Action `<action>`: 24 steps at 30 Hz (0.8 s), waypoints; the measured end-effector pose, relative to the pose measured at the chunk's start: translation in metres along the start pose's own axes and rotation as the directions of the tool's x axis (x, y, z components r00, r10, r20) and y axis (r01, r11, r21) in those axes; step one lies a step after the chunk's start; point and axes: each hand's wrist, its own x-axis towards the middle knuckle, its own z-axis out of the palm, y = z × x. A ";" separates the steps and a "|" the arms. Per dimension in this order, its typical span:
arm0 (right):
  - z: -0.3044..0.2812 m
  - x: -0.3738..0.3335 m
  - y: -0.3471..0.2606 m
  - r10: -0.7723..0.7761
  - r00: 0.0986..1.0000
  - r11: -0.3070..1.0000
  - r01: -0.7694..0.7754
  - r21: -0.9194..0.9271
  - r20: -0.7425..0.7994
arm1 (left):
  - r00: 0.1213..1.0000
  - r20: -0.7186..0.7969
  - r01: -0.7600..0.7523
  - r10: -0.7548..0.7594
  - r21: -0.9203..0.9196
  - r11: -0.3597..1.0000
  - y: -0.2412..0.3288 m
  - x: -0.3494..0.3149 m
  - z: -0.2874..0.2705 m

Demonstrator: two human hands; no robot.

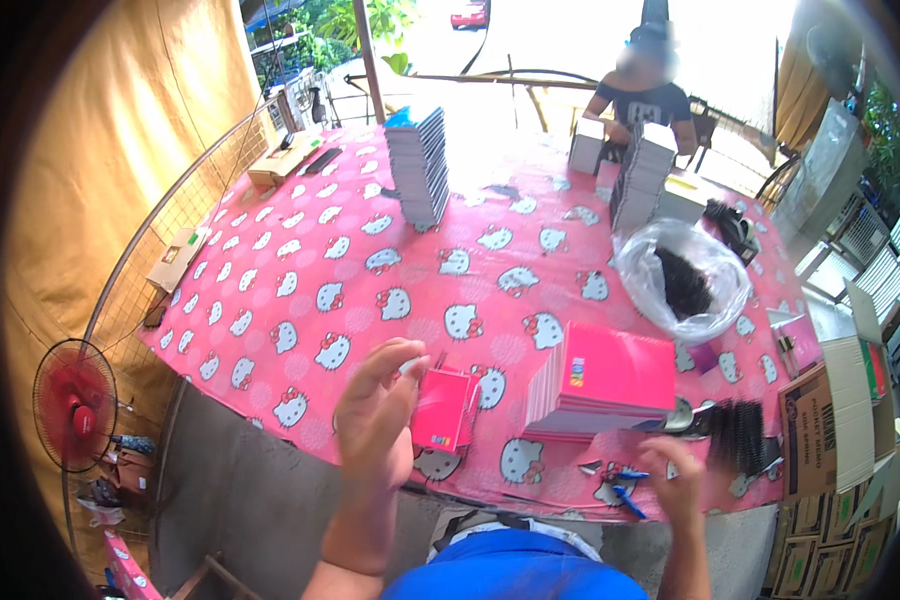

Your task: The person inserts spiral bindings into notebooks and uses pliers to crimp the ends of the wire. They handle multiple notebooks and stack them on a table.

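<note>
My left hand [378, 415] is raised over the near edge of the table, fingers loosely curved with a gap to the thumb, holding nothing that I can see. A small pink notebook [440, 410] lies just beside it, partly hidden behind the hand. My right hand [676, 478] hovers at the near right, slightly blurred, its fingers apart. Close to it lies a blue-handled hand tool [628, 492], apparently pliers. Between the hands stands a stack of pink notebooks [610, 380]. Black binding coils [740, 438] are bunched to the right of my right hand.
A clear plastic bag [635, 265] holds more black coils. Tall notebook stacks [420, 170] [642, 180] stand farther back on the pink patterned tablecloth [300, 270]. Another person [650, 100] sits across the table. Cardboard boxes [810, 430] are at the right, a red fan [75, 405] at the left.
</note>
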 end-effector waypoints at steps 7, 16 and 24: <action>-0.103 -0.024 0.186 0.316 0.803 0.656 -0.570 -0.495 -0.506 | 0.731 0.575 -0.189 0.368 -0.349 0.918 0.074 -0.023 0.123; -0.155 -0.023 0.235 0.412 0.673 0.460 -0.736 -0.498 -0.614 | 0.449 0.784 0.026 0.428 -0.490 0.871 0.035 -0.004 0.150; -0.166 -0.014 0.263 0.506 0.717 0.508 -0.697 -0.506 -0.480 | 0.330 0.840 0.136 0.430 -0.493 0.859 0.009 -0.002 0.164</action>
